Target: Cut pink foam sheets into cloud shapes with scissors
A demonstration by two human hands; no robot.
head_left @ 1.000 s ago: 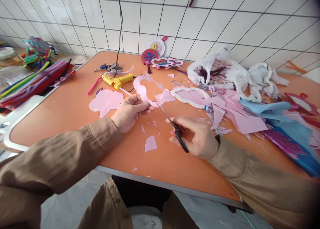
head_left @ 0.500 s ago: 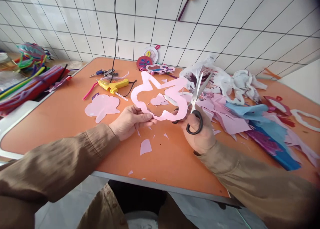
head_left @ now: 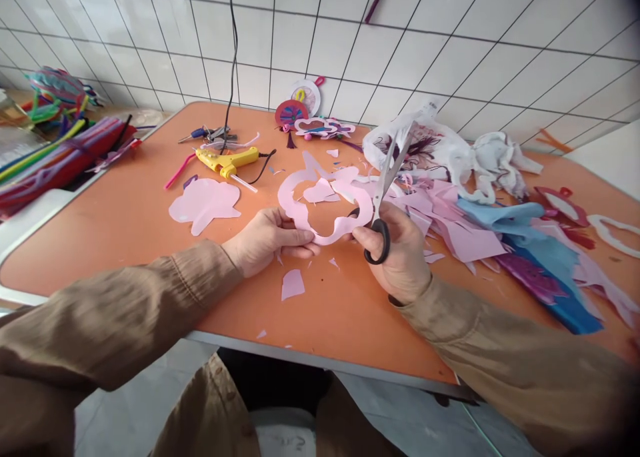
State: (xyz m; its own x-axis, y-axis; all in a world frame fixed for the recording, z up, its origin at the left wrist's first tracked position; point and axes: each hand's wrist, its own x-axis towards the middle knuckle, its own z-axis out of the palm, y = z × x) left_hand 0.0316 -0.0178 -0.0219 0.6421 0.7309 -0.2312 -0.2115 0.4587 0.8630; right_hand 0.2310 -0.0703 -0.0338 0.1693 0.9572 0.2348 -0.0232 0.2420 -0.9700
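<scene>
A pink wavy-edged ring point(head_left: 290, 194) is held up over the orange table point(head_left: 240, 310). My left hand point(head_left: 273, 240) pinches its lower left edge between thumb and fingers. At the ring's right side, my right hand point(head_left: 400, 250) is closed round the black handles of the scissors point(head_left: 385, 184), whose blades point up and away, nearly together. The right thumb is at the ring's lower right edge. A pink cut-out shape point(head_left: 207, 202) lies flat left of the ring, and a small pink scrap point(head_left: 293, 284) lies below it.
A yellow glue gun point(head_left: 227, 160) lies behind the pink cut-out. To the right are pink scraps point(head_left: 450, 220), blue cloth-like material point(head_left: 545, 250) and a white plastic bag point(head_left: 445, 144). Bundled coloured stems point(head_left: 65, 164) are at the left; round ornaments point(head_left: 293, 112) stand near the wall.
The pink ring has tilted lower and flatter. My right hand with the scissors has moved slightly left to the ring's edge, and the scissor blades have come closer together. The view has shifted slightly.
</scene>
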